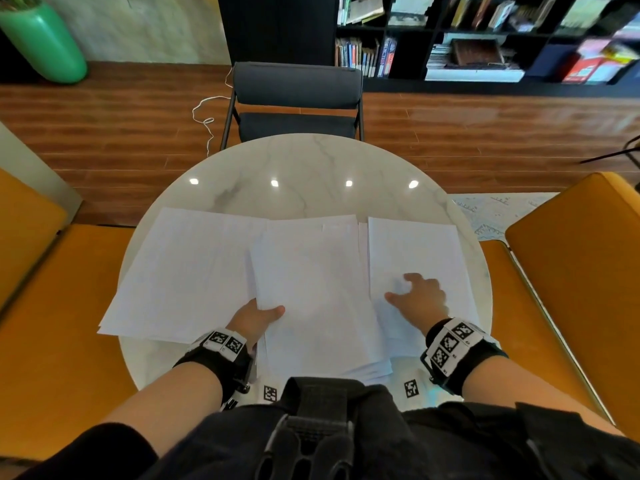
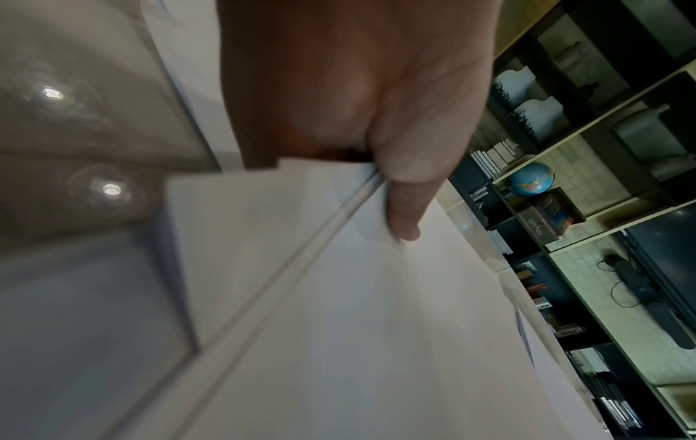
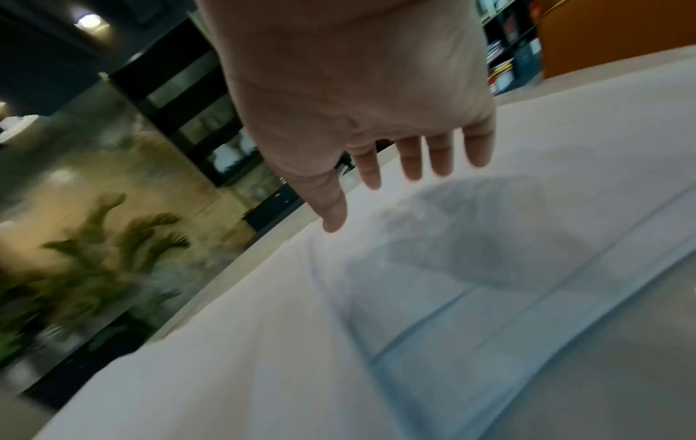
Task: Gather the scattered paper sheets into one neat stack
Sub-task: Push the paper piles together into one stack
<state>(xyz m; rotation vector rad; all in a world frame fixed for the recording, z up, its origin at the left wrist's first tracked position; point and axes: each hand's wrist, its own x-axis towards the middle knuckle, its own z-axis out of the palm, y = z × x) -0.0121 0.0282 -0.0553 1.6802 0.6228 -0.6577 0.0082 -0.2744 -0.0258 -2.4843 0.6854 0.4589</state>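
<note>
White paper sheets lie spread over the round marble table (image 1: 311, 161). A middle stack (image 1: 311, 289) overlaps a sheet on the left (image 1: 183, 268) and a sheet on the right (image 1: 415, 251). My left hand (image 1: 258, 315) pinches the left edge of the middle stack (image 2: 376, 297), thumb (image 2: 403, 208) on top and fingers hidden beneath. My right hand (image 1: 419, 296) hovers over the right sheet (image 3: 489, 238) with fingers (image 3: 410, 160) spread and straight, holding nothing.
A dark chair (image 1: 298, 98) stands at the table's far side. Orange seats (image 1: 571, 271) flank the table left and right. A bookshelf (image 1: 485, 36) lines the back wall and a green vase (image 1: 41, 39) stands at far left. Marker tags (image 1: 411, 388) sit at the near table edge.
</note>
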